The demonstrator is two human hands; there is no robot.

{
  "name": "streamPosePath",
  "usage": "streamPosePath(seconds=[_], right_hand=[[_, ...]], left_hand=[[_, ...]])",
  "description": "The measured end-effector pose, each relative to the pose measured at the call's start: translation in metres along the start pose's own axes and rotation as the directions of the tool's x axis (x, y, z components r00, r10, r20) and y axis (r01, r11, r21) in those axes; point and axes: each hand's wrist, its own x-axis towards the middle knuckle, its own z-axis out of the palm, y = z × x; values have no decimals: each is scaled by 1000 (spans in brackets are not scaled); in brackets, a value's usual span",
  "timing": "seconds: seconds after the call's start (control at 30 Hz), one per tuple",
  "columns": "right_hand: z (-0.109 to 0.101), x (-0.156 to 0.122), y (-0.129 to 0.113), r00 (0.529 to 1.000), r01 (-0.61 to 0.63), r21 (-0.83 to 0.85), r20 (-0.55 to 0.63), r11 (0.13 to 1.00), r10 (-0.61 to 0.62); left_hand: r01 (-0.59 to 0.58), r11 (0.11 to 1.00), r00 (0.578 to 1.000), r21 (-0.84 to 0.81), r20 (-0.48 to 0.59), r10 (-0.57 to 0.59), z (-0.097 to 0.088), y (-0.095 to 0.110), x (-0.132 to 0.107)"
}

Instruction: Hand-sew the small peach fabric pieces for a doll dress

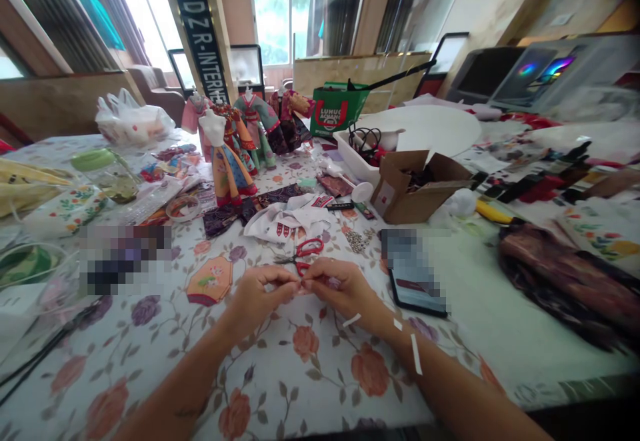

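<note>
Between the near edge of the table [270, 388] and the red-handled scissors [297, 254], my left hand [263, 292] and right hand [346, 289] seem to pinch one small piece [301, 288], too hidden to identify, in fine fingertip work whose next move, I judge, calls for steady grip.

This looked like a craft workroom. Dressed miniature mannequins [227, 164], red-handled scissors [297, 255] and patterned fabric [250, 208] shared a flowered tablecloth [275, 388].
</note>
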Motion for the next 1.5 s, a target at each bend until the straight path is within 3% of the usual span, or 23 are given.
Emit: streamPosePath(seconds=[0.13,0.33,0.47,0.93,1.23,1.5], right_hand=[[1,-1,1,1000,27,-5,-11,1000,-27],[2,-1,3,995,-99,104,-9,990,100],[1,0,3,994,-112,115,-2,987,113],[1,0,-4,1000,-15,-20,-26,1000,14],[6,-2,10,995,70,-164,-65,984,-81],[9,-1,14,991,80,-189,-91,979,-99]], left_hand=[[-9,1000,1000,8,-10,9,0,0,0],[49,995,999,-85,15,-48,0,-3,1],[58,995,998,-86,11,-58,0,-4,1],[5,1000,1000,-17,-22,-6,0,0,0],[-65,996,995,55,-73,69,2,0,1],[-25,999,997,42,-72,28,3,-2,1]])
